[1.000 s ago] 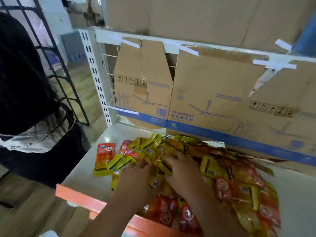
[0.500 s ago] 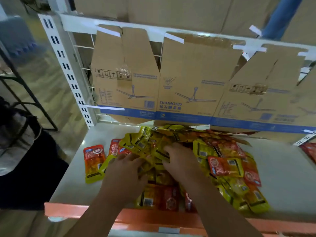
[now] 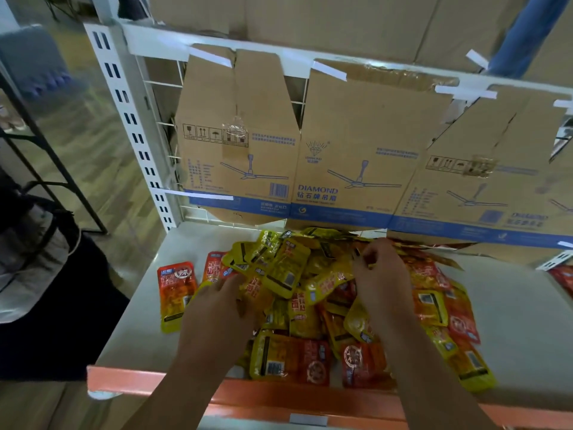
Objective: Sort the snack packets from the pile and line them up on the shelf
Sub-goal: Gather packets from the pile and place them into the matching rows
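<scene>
A pile of yellow and red-orange snack packets covers the middle of the white shelf board. One red-orange packet lies apart at the left, with another beside it at the pile's edge. My left hand rests on the pile's left side, its fingers among yellow packets. My right hand is further back on the pile, fingers curled over packets; whether they pinch one cannot be made out.
Flattened cardboard with fan prints is taped across the shelf's back. An orange rail edges the shelf front. A white slotted upright stands at the left. A person in dark clothes is at the far left.
The camera has come closer. My right hand has reached further back and right over the pile. My left hand stays on the pile's left side.
</scene>
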{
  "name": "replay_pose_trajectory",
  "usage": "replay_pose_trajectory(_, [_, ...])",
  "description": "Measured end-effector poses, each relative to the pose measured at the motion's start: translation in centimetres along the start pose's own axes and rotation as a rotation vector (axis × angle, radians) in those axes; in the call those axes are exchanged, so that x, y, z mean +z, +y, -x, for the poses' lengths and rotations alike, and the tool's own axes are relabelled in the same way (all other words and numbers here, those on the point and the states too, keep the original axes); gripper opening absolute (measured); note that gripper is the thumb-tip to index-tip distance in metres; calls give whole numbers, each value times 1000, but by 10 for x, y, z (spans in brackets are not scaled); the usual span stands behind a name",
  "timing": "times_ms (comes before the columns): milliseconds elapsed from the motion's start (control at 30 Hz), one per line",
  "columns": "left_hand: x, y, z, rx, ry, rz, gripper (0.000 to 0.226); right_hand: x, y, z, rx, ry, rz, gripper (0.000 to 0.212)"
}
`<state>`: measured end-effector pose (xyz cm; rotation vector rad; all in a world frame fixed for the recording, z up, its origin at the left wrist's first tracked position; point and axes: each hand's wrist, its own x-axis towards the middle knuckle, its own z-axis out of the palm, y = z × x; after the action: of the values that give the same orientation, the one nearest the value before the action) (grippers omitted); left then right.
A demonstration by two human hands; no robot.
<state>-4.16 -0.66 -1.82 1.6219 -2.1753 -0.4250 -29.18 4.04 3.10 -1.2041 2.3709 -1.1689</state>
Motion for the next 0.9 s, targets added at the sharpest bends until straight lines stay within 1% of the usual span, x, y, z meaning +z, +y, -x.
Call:
replay_pose_trajectory(67, [7,-1,-2,62,-1,-78,42,-1,16,-1,-77,-36,232,18])
replay_pose_trajectory(100, [9,0,-3,78,-5,-105,44,-1,22,-2,-117,-44,327,15])
replay_pose_trajectory(133, [10,1,-3,86,-12,-125,49,0,26,-3,-146,-61,395,17])
replay_pose_trajectory(167, [12,2,-3,92,-13,-136,54,1,27,-5,-177,-92,438,25])
replay_pose_trajectory(233, [14,4,-3,93,-27,-153,62,4,23,-6,-292,-215,436,33])
replay_pose_trajectory(300, [16,5,-3,97,-35,-169,64,10,13,-7,-416,-394,452,29])
replay_pose_trajectory(367, [18,5,-3,98,-35,-166,59,18,5,-10,-442,-566,523,21])
replay_pose_trajectory(400, [18,5,-3,97,-35,-166,55,20,0,-11,-440,-613,568,19])
replay_pose_trajectory(467, [17,5,-2,99,-21,-159,44,24,-7,-12,-439,-615,623,19])
replay_pose_trajectory(500, [16,5,-1,104,-14,-155,40,25,-10,-11,-438,-607,626,23])
replay_pose_trajectory(567, [13,3,2,118,-15,-148,40,27,-14,-9,-427,-619,655,38])
replay_pose_trajectory(600, [12,2,4,127,-21,-150,42,29,-16,-8,-427,-637,701,40])
replay_pose_trajectory(700, [9,-5,9,153,-38,-168,44,35,-19,-11,-439,-724,837,30])
replay_pose_trajectory(767, [6,-7,13,149,-46,-169,42,39,-18,-15,-448,-763,862,26])
replay_pose_trajectory(833, [4,-7,17,145,-58,-164,44,43,-19,-15,-475,-742,860,22])
replay_pose_trajectory(900, [4,-7,18,138,-69,-164,47,45,-21,-16,-497,-727,865,24])
